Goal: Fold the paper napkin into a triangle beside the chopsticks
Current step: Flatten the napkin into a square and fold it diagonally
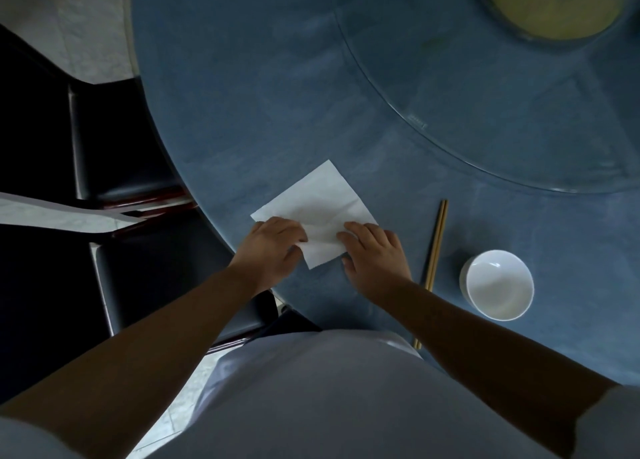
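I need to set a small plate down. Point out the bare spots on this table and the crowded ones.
Bare: the blue table beyond the napkin, up to the glass turntable; also the strip between the napkin and the chopsticks. Crowded: the near edge, where the left hand and right hand press the napkin, with the white bowl beside the chopsticks.

The white paper napkin (317,204) lies flat, unfolded, corner-on, left of the paired wooden chopsticks (437,240).
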`<control>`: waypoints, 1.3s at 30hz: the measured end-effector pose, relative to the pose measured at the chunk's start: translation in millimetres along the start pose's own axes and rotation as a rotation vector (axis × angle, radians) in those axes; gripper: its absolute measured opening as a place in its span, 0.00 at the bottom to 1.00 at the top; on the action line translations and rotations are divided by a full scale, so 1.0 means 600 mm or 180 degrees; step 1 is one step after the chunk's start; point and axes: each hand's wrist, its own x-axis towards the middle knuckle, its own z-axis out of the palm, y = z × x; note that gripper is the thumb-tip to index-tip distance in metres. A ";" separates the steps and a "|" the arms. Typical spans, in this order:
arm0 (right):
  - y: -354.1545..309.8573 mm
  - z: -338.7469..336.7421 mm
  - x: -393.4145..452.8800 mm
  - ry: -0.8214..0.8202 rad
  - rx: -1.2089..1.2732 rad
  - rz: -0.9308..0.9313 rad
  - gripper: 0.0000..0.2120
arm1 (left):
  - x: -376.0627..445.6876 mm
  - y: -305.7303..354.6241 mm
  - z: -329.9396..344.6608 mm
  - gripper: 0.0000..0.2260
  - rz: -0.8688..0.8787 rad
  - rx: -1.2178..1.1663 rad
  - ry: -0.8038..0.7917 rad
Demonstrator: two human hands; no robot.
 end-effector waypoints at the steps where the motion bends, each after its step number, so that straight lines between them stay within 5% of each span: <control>1: 0.001 0.000 -0.001 0.0116 0.0039 -0.0091 0.16 | -0.001 0.000 -0.001 0.09 0.0014 -0.0044 -0.0059; 5: 0.008 -0.003 -0.008 0.0440 0.0392 -0.0254 0.07 | -0.008 -0.005 -0.002 0.10 0.0290 0.0018 -0.0258; 9: 0.007 -0.008 -0.014 0.0276 0.0621 -0.0139 0.09 | -0.014 -0.019 0.000 0.19 0.0400 0.0592 -0.0564; 15: 0.008 -0.021 -0.020 0.0025 0.0713 -0.0036 0.06 | -0.022 -0.015 -0.005 0.09 0.0540 0.0558 -0.0277; 28: 0.021 -0.022 0.034 -0.0404 0.1431 0.1038 0.09 | 0.009 -0.006 -0.010 0.07 -0.0495 0.0200 -0.0029; 33: 0.028 -0.022 0.071 -0.0437 0.1575 0.1491 0.11 | 0.029 -0.010 -0.015 0.15 -0.1178 -0.0064 -0.0066; 39: 0.034 -0.024 0.101 -0.0455 0.1517 0.1627 0.09 | 0.048 -0.023 -0.018 0.08 -0.1640 -0.0159 -0.0212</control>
